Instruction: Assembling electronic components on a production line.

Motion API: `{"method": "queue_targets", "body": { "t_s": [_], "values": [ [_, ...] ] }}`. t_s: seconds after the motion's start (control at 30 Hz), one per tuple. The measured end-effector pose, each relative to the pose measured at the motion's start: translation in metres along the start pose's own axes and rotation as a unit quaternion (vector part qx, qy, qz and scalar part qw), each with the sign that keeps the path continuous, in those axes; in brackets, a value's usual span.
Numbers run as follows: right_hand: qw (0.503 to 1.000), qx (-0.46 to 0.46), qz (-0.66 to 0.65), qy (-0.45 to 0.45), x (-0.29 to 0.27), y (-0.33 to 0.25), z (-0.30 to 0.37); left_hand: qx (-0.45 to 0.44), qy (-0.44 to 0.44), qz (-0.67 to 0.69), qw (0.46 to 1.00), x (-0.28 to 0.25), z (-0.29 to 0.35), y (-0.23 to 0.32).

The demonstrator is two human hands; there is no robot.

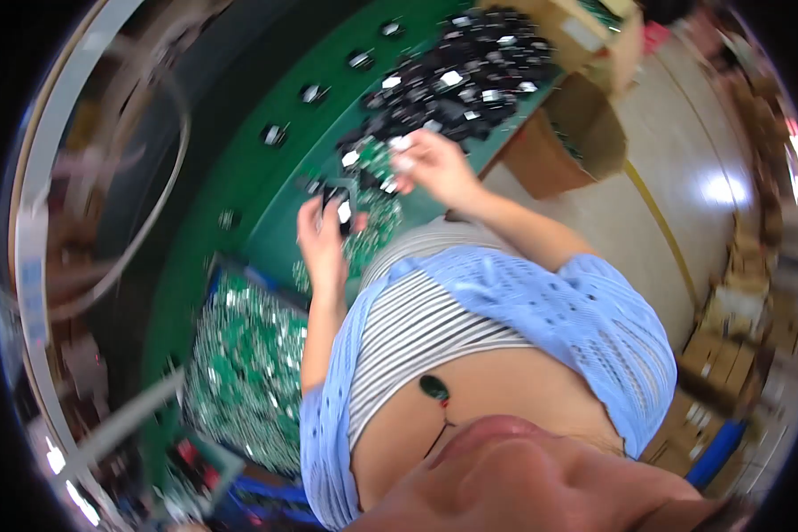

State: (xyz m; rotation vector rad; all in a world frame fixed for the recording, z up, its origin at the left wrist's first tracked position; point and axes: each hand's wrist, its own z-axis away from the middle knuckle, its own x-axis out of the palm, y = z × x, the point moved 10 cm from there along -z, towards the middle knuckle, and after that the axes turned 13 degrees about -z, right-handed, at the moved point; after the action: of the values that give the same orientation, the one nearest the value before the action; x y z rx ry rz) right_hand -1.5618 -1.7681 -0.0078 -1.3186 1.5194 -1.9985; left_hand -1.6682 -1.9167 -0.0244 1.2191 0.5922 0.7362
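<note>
My left hand [322, 235] is closed around a small black housing [344, 211] with a bright square on its face. Up and to the right, my right hand [439, 168] pinches at the edge of a small green circuit board [377, 160]; motion blur softens the grip. White covers show on its fingertips. Loose green boards [377, 226] lie on the green work surface below and between my hands. A large pile of black housings [470, 75] with shiny faces spreads just beyond my right hand.
Several black housings [310, 93] sit spaced along a green belt [248, 173] at the far left. A bin [248, 368] full of green boards stands left of my body. An open cardboard box [550, 160] is beside the table's right edge, with cartons [718, 363] farther right.
</note>
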Motion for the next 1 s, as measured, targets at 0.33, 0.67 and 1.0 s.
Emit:
{"method": "queue_targets", "body": {
  "t_s": [0.33,0.67,1.0],
  "values": [
    [0.992,0.071,-0.023,-0.100,0.057,-0.002,0.007,0.074,0.050,-0.071,0.993,-0.007,-0.012,-0.001],
    [0.990,0.090,-0.031,-0.101,0.057,0.004,0.001,0.130,0.083,-0.145,0.977,-0.004,-0.001,0.014],
    [0.987,0.123,0.011,-0.101,0.051,0.018,0.003,0.100,0.036,-0.056,0.993,0.002,-0.004,0.004]
  ]
}}
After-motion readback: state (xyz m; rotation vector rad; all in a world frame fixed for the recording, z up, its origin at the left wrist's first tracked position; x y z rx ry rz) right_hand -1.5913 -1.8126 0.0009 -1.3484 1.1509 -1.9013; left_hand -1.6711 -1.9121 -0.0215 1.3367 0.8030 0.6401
